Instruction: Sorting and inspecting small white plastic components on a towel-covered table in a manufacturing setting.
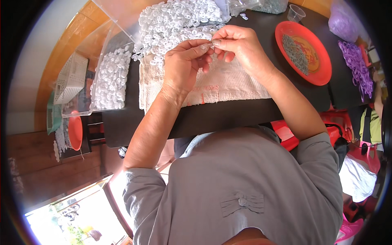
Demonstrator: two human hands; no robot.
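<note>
Fingertips (217, 42) of the right hand (239, 43) meet those of the left hand (182, 59) above a cream cloth (237, 87); each grip is pinched closed on a small pale piece (211, 46), largely hidden between them, its shape too small to tell. Just beyond, a heap of white oval pieces (175, 20) reaches the cloth's far edge, on the dark worktop (139, 126). A red plate (322, 72) of small grey pieces (294, 53) lies right, near purple pieces (357, 69)
</note>
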